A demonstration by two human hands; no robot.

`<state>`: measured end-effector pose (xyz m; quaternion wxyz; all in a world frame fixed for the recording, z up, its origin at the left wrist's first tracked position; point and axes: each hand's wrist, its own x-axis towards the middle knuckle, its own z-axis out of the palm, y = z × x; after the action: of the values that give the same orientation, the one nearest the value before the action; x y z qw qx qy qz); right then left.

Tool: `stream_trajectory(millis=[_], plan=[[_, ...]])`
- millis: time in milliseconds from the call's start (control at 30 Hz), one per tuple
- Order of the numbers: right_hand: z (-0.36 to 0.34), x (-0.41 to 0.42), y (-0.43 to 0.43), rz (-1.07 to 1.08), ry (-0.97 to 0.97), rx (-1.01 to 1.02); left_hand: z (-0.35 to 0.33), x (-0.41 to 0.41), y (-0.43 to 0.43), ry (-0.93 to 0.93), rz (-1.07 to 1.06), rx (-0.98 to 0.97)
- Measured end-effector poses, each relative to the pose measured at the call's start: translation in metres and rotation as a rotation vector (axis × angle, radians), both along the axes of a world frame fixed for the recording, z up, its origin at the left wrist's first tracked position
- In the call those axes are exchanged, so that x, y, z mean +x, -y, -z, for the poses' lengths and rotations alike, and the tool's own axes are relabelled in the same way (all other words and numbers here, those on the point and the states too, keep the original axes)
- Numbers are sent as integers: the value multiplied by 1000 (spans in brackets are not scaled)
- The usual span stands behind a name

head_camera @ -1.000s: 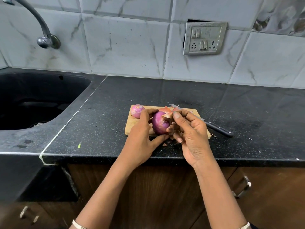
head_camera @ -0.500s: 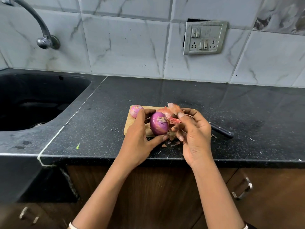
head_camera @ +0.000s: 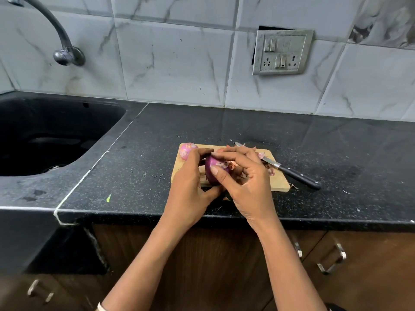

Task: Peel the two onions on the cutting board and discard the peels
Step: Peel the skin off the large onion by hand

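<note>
The left hand (head_camera: 190,189) curls round a purple onion (head_camera: 213,173), gripping it from its own side; the right hand (head_camera: 247,187) closes thumb and forefinger on the same onion; both are above the near edge of the cutting board (head_camera: 278,181) on the worktop (head_camera: 336,153); loose peels (head_camera: 268,168) lie just beyond the right fingers; a second onion (head_camera: 187,150) sits just past the left fingertips; a knife (head_camera: 294,173) lies right of the right hand.
</note>
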<state>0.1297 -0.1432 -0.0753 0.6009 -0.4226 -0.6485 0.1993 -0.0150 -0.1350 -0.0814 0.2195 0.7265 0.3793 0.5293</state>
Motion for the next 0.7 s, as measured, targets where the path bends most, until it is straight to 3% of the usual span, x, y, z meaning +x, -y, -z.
stream_trajectory(millis=[433, 567, 700], plan=[[-5, 5, -15, 13, -233, -96, 4, 2, -4, 36, -44, -14], [-10, 6, -3, -57, -28, -43, 5, 1, -5, 42, -90, 27], [-16, 4, 3, 41, 178, 7, 10, 0, -7, -33, -167, 45]])
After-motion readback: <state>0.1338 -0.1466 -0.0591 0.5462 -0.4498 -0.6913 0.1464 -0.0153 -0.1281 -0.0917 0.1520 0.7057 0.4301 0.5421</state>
